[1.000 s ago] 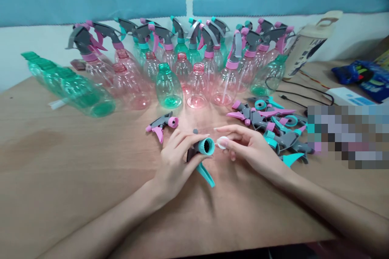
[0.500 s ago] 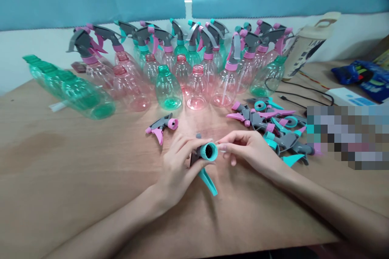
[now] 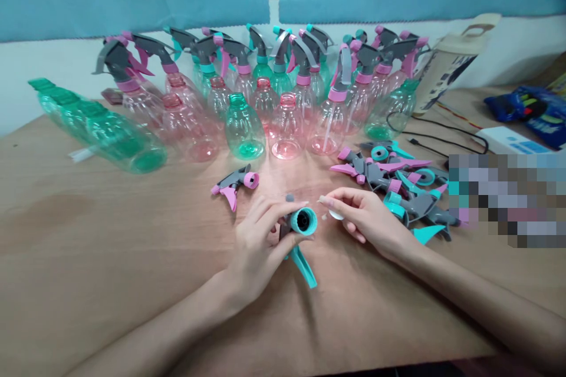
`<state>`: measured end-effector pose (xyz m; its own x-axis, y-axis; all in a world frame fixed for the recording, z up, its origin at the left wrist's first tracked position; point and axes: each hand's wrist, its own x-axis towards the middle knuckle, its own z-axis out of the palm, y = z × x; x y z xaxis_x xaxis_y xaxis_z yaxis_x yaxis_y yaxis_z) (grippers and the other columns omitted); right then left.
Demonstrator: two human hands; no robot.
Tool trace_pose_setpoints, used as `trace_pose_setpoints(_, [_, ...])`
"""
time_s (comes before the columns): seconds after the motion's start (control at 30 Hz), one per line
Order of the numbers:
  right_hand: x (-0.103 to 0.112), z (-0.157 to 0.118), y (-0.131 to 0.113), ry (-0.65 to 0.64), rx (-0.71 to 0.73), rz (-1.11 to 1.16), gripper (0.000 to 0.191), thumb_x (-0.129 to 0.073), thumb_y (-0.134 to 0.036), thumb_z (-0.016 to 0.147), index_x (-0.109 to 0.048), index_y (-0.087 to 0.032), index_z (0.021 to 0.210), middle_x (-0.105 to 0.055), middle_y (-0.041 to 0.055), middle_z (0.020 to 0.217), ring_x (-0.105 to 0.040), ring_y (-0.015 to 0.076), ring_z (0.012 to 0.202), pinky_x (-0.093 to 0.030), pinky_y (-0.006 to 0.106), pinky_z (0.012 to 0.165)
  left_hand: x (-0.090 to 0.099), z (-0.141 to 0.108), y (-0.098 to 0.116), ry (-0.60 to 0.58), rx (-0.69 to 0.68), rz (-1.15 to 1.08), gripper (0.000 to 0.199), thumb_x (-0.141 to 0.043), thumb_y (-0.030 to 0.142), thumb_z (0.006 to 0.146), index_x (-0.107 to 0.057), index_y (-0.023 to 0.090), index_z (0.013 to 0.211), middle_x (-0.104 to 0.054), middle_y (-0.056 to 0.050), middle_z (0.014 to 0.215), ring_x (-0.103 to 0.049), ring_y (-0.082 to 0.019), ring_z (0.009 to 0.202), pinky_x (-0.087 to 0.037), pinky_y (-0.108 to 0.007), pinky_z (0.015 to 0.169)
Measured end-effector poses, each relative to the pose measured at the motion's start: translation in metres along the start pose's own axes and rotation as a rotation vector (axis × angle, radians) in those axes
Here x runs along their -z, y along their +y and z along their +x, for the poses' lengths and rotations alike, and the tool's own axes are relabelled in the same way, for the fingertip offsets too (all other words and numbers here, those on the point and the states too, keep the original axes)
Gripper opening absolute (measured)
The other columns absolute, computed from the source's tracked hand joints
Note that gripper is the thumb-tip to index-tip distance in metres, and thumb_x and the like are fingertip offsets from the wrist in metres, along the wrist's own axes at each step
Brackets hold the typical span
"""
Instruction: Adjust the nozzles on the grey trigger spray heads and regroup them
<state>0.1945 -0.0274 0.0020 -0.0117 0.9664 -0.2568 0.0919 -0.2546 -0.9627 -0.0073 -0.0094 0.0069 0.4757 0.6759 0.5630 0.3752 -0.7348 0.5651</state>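
1. Spreading before us: a brown, wood-grained table [image 3: 145,324].
2. Beyond: translucent green and pink plastic bottles [image 3: 246,132].
3. Our left hand [image 3: 256,241] and right hand [image 3: 362,218], both gripping.
4. In our left, above the table: a grey-and-turquoise plastic spray head [image 3: 305,222], round collar [image 3: 314,221] facing right and toward us, trigger [image 3: 304,267] slanting down-right; long axis mostly hidden.
5. Pinched in our right: a small white disc [image 3: 336,215].

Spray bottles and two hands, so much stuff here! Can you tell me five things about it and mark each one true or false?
1. The left hand holds a spray head. True.
2. Its trigger is pink. False: that trigger is teal.
3. The right hand pinches a small white piece. True.
4. Every bottle wears a top. False: the front green bottle has none.
5. A blue packet lies right of the tumbler. True.
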Motion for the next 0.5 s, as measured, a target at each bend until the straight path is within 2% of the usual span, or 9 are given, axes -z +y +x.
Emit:
trace_pose_setpoints(0.07, [0.000,-0.003,-0.003,-0.018,-0.017,0.058,0.028,-0.063,-0.044,0.081,-0.066,-0.017,0.087,-0.055,-0.0051,0.064,-0.035,-0.0021,0.034,-0.024,0.012,0.030,0.000,-0.001,0.000,-0.005,0.011,0.001,0.019,-0.065,0.021,0.083,-0.061,0.018,0.102,-0.062,-0.002,0.087,-0.053,-0.012,0.070,-0.045,-0.023,0.062])
trace_pose_setpoints(0.17, [-0.001,-0.008,-0.009,-0.079,-0.006,0.210,0.026,-0.065,-0.038,0.082,-0.065,-0.021,0.102,-0.063,-0.0022,0.077,-0.054,0.0019,0.052,-0.045,0.013,0.050,-0.001,-0.001,-0.001,-0.002,0.029,0.001,0.020,-0.065,0.023,0.083,-0.062,0.019,0.102,-0.063,-0.002,0.087,-0.053,-0.012,0.069,-0.045,-0.024,0.063])
trace_pose_setpoints(0.23, [-0.003,-0.012,-0.013,-0.077,0.040,0.274,0.029,-0.066,-0.034,0.082,-0.062,-0.023,0.108,-0.066,-0.0015,0.081,-0.061,0.0059,0.063,-0.051,0.017,0.060,-0.001,0.000,-0.001,0.000,0.037,-0.008,0.021,-0.066,0.024,0.083,-0.062,0.019,0.103,-0.063,-0.001,0.086,-0.053,-0.012,0.068,-0.046,-0.024,0.063])
trace_pose_setpoints(0.3, [-0.005,-0.014,-0.015,-0.053,0.108,0.273,0.024,-0.068,-0.031,0.080,-0.063,-0.023,0.102,-0.066,-0.0027,0.073,-0.060,0.0073,0.058,-0.050,0.019,0.055,-0.001,0.000,0.000,-0.001,0.040,-0.020,0.021,-0.065,0.024,0.083,-0.062,0.019,0.103,-0.062,-0.001,0.085,-0.053,-0.012,0.068,-0.045,-0.023,0.061])
trace_pose_setpoints(0.37, [-0.007,-0.016,-0.016,-0.041,0.177,0.224,0.013,-0.070,-0.030,0.078,-0.066,-0.021,0.087,-0.064,-0.0030,0.065,-0.056,0.0079,0.051,-0.047,0.019,0.047,-0.001,0.001,0.001,-0.008,0.038,-0.030,0.022,-0.066,0.023,0.083,-0.062,0.019,0.104,-0.062,-0.001,0.085,-0.053,-0.012,0.068,-0.045,-0.023,0.060])
trace_pose_setpoints(0.43, [-0.007,-0.018,-0.017,-0.034,0.230,0.154,0.012,-0.071,-0.030,0.076,-0.068,-0.019,0.074,-0.064,-0.0013,0.065,-0.051,0.0073,0.048,-0.043,0.019,0.043,-0.003,0.000,0.004,-0.018,0.031,-0.042,0.023,-0.067,0.022,0.081,-0.062,0.019,0.103,-0.063,-0.001,0.084,-0.053,-0.012,0.068,-0.045,-0.023,0.059])
trace_pose_setpoints(0.5, [-0.008,-0.019,-0.018,-0.020,0.280,0.090,0.011,-0.071,-0.029,0.076,-0.070,-0.020,0.071,-0.065,0.0002,0.069,-0.049,0.0078,0.052,-0.041,0.020,0.044,-0.004,0.000,0.006,-0.028,0.018,-0.060,0.023,-0.067,0.023,0.082,-0.062,0.018,0.104,-0.063,-0.002,0.083,-0.054,-0.013,0.069,-0.045,-0.023,0.059])
